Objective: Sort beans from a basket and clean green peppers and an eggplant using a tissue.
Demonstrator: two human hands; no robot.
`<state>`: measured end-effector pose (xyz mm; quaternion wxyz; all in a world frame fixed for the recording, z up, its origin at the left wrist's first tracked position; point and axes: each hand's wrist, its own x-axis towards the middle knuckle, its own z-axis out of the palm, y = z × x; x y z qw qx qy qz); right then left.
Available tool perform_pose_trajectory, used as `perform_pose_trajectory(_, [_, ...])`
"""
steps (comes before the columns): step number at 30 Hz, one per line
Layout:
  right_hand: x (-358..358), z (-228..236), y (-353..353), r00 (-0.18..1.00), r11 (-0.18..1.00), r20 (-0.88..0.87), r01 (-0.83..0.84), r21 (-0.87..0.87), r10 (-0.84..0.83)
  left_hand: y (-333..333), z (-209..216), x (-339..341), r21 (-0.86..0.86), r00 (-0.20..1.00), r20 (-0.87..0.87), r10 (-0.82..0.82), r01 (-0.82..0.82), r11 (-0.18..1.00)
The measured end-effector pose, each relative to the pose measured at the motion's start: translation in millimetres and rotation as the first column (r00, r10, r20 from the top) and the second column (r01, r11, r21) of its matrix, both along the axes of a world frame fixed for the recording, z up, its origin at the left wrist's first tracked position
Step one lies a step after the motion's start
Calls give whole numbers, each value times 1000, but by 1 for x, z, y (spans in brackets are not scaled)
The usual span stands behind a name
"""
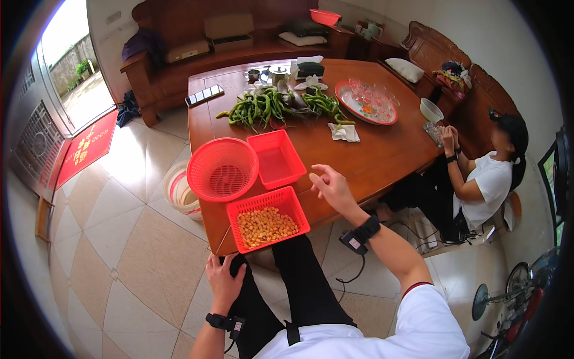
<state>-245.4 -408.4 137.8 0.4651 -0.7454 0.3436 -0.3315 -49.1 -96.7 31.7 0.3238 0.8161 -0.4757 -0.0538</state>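
My left hand [224, 279] rests on my knee with its fingers spread and holds nothing. Over the table's near part hangs my right hand [332, 190], its index finger stretched out and the others loosely bent, with nothing visible in it. Closest to it are a shallow red basket [293, 209] with many small yellow-orange pieces [265, 228] inside and a rectangular red basket [276, 158] behind that one. A round red colander [223, 169] stands to their left, with no contents visible. Beside the near basket a thin stick [223, 240] pokes out at the table edge.
Long green peppers [263, 109] lie across the wooden table [382, 152], near a phone [204, 96], a crumpled tissue [344, 133] and a red-rimmed tray [382, 119] of clear plastic. A striped bucket [181, 190] stands on the floor. At the right sits another person [487, 179], hands at the table edge.
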Motion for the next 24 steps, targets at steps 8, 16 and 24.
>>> perform_pose_trajectory(8, [37,-19,-26,997,965,56,-67,253,55,-1,0,-3,15,1000,-16,19,-18,1000])
perform_pose_trajectory(16, [30,-1,-12,999,939,41,-7,344,-8,-1,1,-2,3,1000,-16,3,-3,1000])
perform_pose_trajectory(24, [-7,22,49,980,989,-157,-106,99,121,0,4,-2,-67,999,46,5,-2,998])
